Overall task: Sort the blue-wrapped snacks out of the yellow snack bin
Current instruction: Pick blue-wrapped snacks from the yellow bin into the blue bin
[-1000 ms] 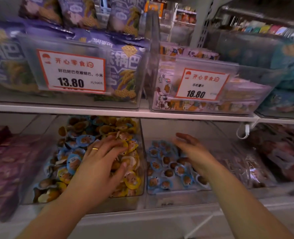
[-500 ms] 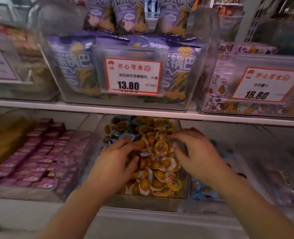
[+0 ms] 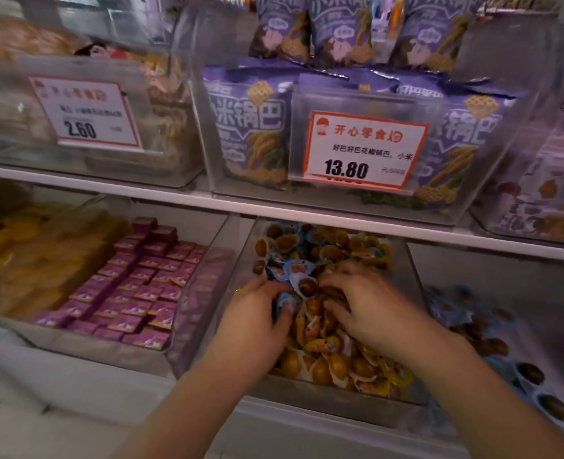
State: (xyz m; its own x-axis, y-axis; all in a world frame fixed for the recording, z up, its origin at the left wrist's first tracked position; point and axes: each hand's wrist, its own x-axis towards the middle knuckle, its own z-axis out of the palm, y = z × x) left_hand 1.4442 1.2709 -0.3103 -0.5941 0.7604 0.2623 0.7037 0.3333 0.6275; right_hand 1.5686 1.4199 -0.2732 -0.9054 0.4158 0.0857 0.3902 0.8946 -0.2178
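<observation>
Both your hands are down in the clear bin [image 3: 336,404] on the lower shelf, in the heap of yellow snacks [image 3: 323,362]. Your left hand [image 3: 257,314] lies on the left side of the heap with its fingers curled round a blue snack [image 3: 285,301], thumb and fingertips touching the wrapper. More blue snacks [image 3: 293,270] lie just behind it, mixed among the yellow ones. Your right hand [image 3: 363,304] rests on the middle of the heap, fingers bent and spread over the wrappers; whether it actually holds one you cannot tell. The hands sit near each other without touching. The next bin [image 3: 505,342] to the right holds only blue snacks.
</observation>
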